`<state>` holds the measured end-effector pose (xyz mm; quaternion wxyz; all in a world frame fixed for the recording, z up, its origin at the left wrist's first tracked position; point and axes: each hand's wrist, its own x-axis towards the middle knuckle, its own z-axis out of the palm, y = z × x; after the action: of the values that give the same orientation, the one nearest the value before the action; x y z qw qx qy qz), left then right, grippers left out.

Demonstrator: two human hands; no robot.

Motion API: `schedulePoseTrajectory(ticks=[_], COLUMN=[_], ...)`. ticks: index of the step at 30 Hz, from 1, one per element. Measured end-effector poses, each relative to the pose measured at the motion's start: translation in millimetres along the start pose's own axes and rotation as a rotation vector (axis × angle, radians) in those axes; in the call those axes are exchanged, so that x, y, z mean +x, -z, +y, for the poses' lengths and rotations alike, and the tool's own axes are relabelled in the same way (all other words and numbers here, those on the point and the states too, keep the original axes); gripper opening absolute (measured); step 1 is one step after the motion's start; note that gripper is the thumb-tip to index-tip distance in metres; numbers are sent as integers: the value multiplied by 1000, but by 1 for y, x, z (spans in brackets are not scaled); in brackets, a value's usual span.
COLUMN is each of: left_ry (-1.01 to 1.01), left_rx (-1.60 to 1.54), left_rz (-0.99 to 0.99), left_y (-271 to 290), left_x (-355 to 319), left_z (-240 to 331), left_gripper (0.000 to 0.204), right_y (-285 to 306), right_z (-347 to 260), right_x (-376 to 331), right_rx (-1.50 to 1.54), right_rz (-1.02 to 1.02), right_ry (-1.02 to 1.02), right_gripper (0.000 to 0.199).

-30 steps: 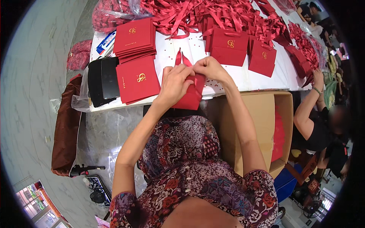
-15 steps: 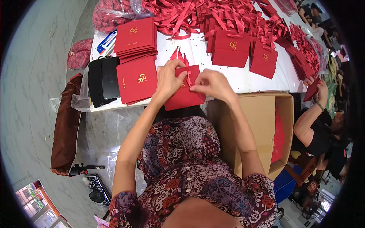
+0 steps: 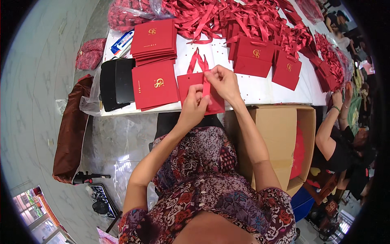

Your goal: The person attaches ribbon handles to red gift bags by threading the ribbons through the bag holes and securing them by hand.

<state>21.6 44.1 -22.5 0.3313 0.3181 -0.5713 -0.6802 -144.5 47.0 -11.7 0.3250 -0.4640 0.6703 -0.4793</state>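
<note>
In front of me at the table's near edge lies a small flat red paper bag [image 3: 185, 83], partly covered by my fingers. A red ribbon [image 3: 206, 86] crosses its upper part and loops up past its top edge, its dark tips pointing away from me. My right hand [image 3: 227, 85] pinches this ribbon near the bag's top edge. Lower down, my left hand [image 3: 193, 108] is closed at the ribbon's near end, over the bag's front. Just left of the bag is a stack of red bags [image 3: 151, 91] with gold print.
Another stack of red bags [image 3: 151, 40] stands behind, beside a black case [image 3: 109, 85]. A heap of red ribbons [image 3: 243, 16] covers the far table, with ribboned bags [image 3: 254, 57] before it. A cardboard box [image 3: 276, 126] stands at right, near another person's arm [image 3: 328, 132].
My left hand has come down from the bag's top edge to its front. My right hand has moved up to the top edge. The ribbon is now drawn straight between them.
</note>
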Motion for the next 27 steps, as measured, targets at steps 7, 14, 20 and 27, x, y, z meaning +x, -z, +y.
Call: schedulePoseTrajectory(ticks=[7, 14, 20, 27], left_ry=[18, 67, 194, 169], left_rx=[244, 239, 117, 115], left_rz=[-66, -23, -130, -145], left_y=[47, 65, 76, 82], left_x=[-11, 13, 21, 21], left_z=[20, 31, 33, 36], left_gripper=[13, 14, 12, 11], right_y=[17, -11, -12, -15], right_z=[-8, -58, -37, -38], right_x=[-12, -34, -29, -26], right_rx=[-486, -106, -135, -277], right_rz=[220, -246, -238, -79], right_ry=[110, 461, 418, 405], right_gripper=[18, 23, 13, 12])
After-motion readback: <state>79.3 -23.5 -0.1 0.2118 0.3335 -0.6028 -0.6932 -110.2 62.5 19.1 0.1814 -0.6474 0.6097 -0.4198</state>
